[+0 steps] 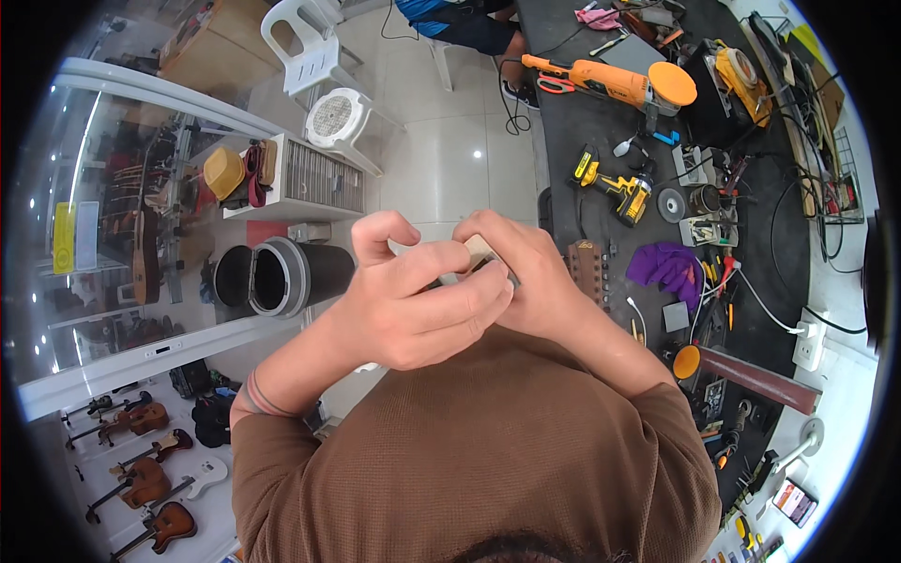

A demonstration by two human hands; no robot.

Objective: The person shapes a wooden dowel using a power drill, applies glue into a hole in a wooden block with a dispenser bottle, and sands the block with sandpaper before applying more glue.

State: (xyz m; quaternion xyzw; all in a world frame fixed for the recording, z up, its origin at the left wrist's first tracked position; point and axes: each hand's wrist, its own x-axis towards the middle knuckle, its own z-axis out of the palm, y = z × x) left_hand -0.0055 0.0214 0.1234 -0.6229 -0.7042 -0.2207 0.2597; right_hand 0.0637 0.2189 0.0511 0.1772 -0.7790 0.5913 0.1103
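Note:
In front of my chest, my two hands are brought together around a small piece (481,251) with a pale, wood-coloured face and a dark part. My right hand (530,272) is closed around its right side. My left hand (413,305) curls its fingers over it from the left, the fingertips pressing on the dark part. One digit of the left hand is bent and raised apart from the rest. Most of the piece is hidden by fingers, so I cannot tell its exact kind. Nearest on the bench to my right hand is a brown guitar headstock (588,267) with tuning pegs.
The dark workbench (601,141) at right carries a yellow cordless drill (619,188), an orange angle grinder (610,83), a purple cloth (664,267) and cables. At left are a dark round bin (272,281), a white stool (336,117) and a glass case (103,225). Someone sits (460,23) at the far end.

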